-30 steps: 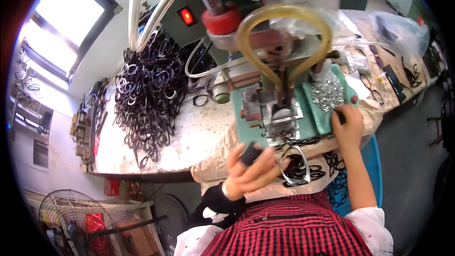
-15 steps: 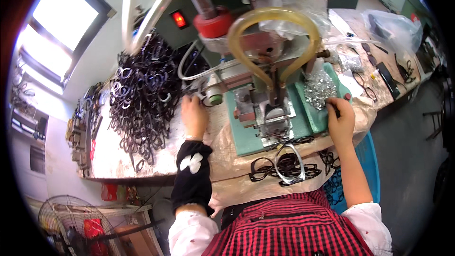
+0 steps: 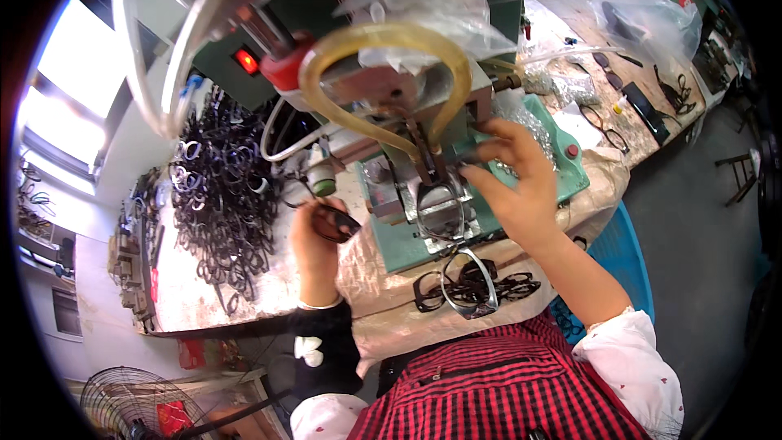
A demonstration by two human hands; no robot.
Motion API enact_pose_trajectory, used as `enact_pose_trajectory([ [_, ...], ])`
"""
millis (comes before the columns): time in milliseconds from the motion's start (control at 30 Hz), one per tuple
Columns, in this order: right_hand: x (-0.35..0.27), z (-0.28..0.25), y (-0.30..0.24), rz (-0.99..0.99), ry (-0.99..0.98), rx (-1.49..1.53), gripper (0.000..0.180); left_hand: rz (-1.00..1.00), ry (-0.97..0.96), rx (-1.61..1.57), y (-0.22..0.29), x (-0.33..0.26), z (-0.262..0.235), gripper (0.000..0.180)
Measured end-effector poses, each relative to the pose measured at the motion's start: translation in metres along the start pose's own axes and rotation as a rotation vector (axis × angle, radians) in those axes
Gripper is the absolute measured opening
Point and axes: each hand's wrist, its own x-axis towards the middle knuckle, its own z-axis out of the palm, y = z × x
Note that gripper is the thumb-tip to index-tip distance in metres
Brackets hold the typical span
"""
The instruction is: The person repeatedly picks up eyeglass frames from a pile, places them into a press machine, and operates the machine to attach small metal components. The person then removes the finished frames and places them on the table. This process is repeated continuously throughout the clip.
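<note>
Holding dark glasses [image 3: 337, 226] in the left hand [image 3: 313, 243] — clear of the metal fixture [image 3: 441, 217], seemingly for working room.
Curving the right hand [image 3: 521, 187] beside that fixture, perhaps for close access — cannot tell whether pinching anything.

Yellow hose [image 3: 391, 35] above, frames [image 3: 472, 275] below — narrow gap, perhaps

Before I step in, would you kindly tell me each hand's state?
Left hand: closed on dark glasses.
Right hand: over the green machine base, fingers partly spread; whether it holds something cannot be told.
</note>
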Motion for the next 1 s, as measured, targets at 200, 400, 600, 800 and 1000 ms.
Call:
enact_pose_trajectory([
  [200, 0.001, 0.019, 0.004, -0.018, 0.009, 0.081, 0.046, -0.126, 0.120, -0.156, -0.035, -0.039, 0.002, 0.021],
  [400, -0.003, 0.025, 0.010, 0.042, 0.022, 0.239, 0.047, 0.464, -0.082, 0.071, 0.025, -0.055, 0.068, 0.019],
  [600, -0.008, 0.034, -0.007, 0.214, -0.066, 0.471, 0.047, 0.977, -0.015, 0.550, 0.080, -0.045, 0.141, 0.023],
  [800, -0.020, 0.008, -0.034, 0.032, -0.238, 0.149, 0.058, 0.590, -0.215, 0.275, 0.062, -0.083, 0.147, 0.027],
  [1000, -0.024, -0.056, 0.047, 0.102, -0.071, -0.358, 0.036, -0.589, -0.594, -0.004, 0.002, -0.083, 0.136, 0.026],
])
